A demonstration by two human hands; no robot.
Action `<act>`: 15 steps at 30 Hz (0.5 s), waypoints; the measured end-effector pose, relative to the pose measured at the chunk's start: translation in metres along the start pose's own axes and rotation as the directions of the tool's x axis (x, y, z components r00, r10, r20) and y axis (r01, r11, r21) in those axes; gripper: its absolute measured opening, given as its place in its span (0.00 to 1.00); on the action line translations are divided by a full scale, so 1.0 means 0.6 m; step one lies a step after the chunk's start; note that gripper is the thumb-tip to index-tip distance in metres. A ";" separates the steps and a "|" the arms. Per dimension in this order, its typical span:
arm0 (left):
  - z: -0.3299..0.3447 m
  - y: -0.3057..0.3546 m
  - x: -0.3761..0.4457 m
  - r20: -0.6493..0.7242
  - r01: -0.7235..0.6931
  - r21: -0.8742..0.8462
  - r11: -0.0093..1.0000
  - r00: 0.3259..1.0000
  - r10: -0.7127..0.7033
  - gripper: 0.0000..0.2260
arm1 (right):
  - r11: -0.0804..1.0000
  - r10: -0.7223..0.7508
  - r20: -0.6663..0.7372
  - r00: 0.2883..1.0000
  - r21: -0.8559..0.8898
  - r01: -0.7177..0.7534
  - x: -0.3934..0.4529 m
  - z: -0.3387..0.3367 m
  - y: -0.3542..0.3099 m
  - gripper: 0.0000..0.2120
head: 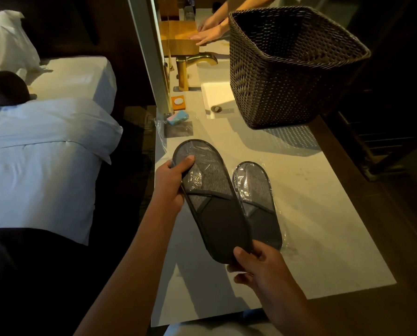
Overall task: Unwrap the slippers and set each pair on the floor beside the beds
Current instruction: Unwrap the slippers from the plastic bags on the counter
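Slippers in clear plastic are what we have before us: one wrapped pair (211,204) is lifted above the pale desk (324,214), tilted with its toe end up and to the left. Our left hand (172,180) grips that toe end, thumb (187,163) pressed on the plastic over the grey upper, the other fingers hidden beneath. Our right hand (258,265) pinches the heel end, thumb (242,254) on the dark sole edge and fingers curled under it. A second wrapped pair (257,202) lies flat on the desk just beside the first, to its right, untouched. Farther back on the desk stands a dark woven basket (292,69), near a sink (214,98) with a brass tap (190,66). A white bed (40,154) lies to the left.
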State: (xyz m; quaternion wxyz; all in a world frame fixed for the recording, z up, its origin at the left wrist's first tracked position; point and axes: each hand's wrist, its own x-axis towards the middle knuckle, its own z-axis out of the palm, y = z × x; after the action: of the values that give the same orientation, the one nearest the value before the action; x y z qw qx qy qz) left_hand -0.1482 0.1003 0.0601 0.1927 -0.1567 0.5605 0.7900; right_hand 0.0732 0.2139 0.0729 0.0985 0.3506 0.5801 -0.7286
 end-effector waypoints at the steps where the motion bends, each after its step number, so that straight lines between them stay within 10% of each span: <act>1: 0.001 -0.003 0.001 0.005 0.000 0.003 1.000 1.000 0.000 0.19 | 1.000 0.006 0.004 1.000 0.006 -0.006 0.004 0.000 -0.001 0.08; 15: 0.019 -0.026 0.013 0.062 0.039 0.053 0.998 0.997 -0.042 0.15 | 0.995 -0.026 -0.019 0.999 0.092 0.027 0.091 0.013 -0.055 0.06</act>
State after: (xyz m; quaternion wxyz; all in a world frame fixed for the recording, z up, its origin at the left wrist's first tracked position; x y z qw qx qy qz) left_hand -0.1479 0.1166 0.0470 0.2301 -0.1378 0.5710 0.7759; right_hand 0.0122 0.2314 0.0651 0.0673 0.3536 0.5512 -0.7527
